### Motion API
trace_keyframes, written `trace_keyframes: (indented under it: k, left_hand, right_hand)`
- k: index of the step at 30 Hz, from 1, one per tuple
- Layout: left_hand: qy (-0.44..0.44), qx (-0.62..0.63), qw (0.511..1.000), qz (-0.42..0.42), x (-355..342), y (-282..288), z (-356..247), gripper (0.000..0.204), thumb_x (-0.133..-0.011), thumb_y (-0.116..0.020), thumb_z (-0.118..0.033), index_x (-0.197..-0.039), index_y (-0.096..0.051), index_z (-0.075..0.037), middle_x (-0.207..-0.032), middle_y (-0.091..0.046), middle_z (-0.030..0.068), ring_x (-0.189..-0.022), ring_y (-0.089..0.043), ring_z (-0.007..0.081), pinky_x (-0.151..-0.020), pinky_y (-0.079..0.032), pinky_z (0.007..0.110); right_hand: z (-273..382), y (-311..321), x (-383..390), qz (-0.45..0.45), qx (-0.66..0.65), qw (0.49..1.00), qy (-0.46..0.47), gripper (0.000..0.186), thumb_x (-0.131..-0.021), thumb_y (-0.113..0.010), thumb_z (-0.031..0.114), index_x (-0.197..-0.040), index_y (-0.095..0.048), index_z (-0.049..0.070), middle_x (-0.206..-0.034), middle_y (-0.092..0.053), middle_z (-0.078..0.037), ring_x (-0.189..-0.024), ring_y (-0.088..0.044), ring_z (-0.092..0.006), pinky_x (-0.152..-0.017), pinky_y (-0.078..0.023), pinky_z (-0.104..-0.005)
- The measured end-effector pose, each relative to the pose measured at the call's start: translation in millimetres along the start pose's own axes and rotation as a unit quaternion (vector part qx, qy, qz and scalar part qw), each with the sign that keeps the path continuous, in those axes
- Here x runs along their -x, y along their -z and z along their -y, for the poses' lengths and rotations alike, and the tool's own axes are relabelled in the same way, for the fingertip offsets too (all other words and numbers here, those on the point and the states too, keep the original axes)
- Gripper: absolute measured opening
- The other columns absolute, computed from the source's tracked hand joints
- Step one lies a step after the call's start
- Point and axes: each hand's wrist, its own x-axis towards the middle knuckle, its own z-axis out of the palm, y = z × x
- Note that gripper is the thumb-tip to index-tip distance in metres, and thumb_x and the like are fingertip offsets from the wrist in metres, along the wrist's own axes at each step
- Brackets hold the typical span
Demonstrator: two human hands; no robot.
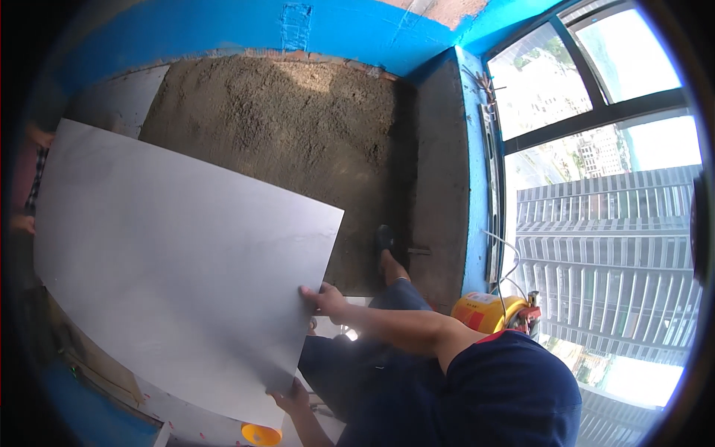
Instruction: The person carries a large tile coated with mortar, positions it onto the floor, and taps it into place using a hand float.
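We have a large pale grey slab (186, 246) in front of us, covering part of the rough mortar bed (261, 127) from view, our right grip (325, 301) pinching its near edge and our left grip (295, 398) pinching the same edge nearer the lower corner. At the slab's far end we see a co-worker's hands (42, 137); farther out, a blue wall (223, 30) borders the mortar, and a yellow bucket (480, 311) stands near the large window (596, 121).
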Motion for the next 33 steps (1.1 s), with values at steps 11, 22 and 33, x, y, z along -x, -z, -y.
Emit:
trace_keyframes:
  k: [11,22,33]
  left_hand:
    - [0.247,0.289,0.916,-0.126,52.0,-227.6,116.8,0.061,-0.093,-0.066,-0.049,-0.134,-0.054,-0.005,-0.128,-0.060,0.0153,-0.118,-0.060,0.0315,-0.101,-0.051,0.048]
    - [0.298,0.283,0.901,-0.140,2.4,-271.2,222.1,0.067,-0.090,-0.066,-0.055,-0.135,-0.053,-0.007,-0.130,-0.059,0.0129,-0.119,-0.059,0.0302,-0.103,-0.051,0.048]
    - [0.345,0.351,0.862,-0.120,-98.4,-320.9,356.3,0.032,-0.100,-0.060,-0.038,-0.116,-0.062,-0.010,-0.105,-0.066,0.0070,-0.093,-0.064,0.0232,-0.076,-0.056,0.038]
  right_hand:
    - [132.4,135.1,-110.7,-0.042,0.048,0.997,0.046,0.051,-0.094,-0.070,0.046,-0.121,-0.059,0.003,-0.102,-0.068,-0.007,-0.092,-0.065,-0.0159,-0.074,-0.055,-0.0317]
    - [141.8,200.0,-205.0,-0.109,0.073,0.989,0.064,0.058,-0.092,-0.070,0.051,-0.117,-0.059,-0.001,-0.111,-0.066,-0.009,-0.097,-0.065,-0.0197,-0.076,-0.058,-0.0359]
    - [109.7,264.4,-390.3,-0.100,0.090,0.988,0.077,0.048,-0.092,-0.070,0.051,-0.111,-0.061,0.008,-0.078,-0.053,0.001,-0.068,-0.052,-0.0101,-0.052,-0.040,-0.0251]
